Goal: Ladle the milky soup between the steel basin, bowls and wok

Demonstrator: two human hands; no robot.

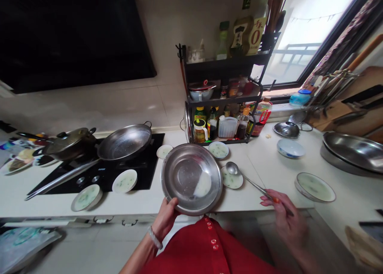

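Note:
My left hand grips the near rim of a large steel bowl, tilted toward me, with a little white liquid pooled at its lower right. My right hand pinches the handle of a long metal ladle, whose scoop hovers over a small saucer of pale green batter beside the bowl. Several more saucers of the same batter sit around: one behind the bowl, one small, two by the hob, one at the right.
A steel wok with a long handle and a lidded pot sit on the black hob. A spice rack with bottles stands behind. A blue-rimmed bowl, a lid and a big steel basin occupy the right counter.

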